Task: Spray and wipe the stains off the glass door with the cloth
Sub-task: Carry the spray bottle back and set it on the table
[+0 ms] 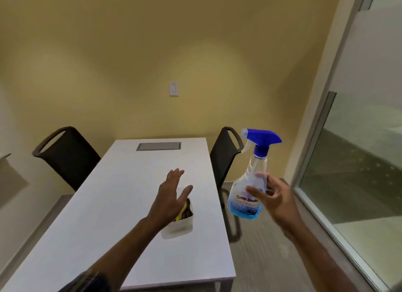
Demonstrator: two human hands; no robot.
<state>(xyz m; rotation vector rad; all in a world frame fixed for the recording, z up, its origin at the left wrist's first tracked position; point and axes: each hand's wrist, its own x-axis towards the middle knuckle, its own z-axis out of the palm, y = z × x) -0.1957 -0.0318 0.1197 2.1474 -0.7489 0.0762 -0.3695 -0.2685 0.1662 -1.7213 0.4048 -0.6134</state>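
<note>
Gripping the spray bottle (244, 204) only lightly in curled fingers of the right hand (276, 200) just off the table (108, 204) at its right edge, hovering the flat, empty left hand (169, 196) over the cloth (185, 211) in the tub (178, 228) near that edge, glass door (359, 139) beyond it: probably risks dropping the bottle from so loose a hold.

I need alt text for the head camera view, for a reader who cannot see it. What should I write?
A person's right hand holds a clear spray bottle with a blue trigger beside a white table, while the open left hand hovers over a small white container on it. A glass door stands at the right.
</note>
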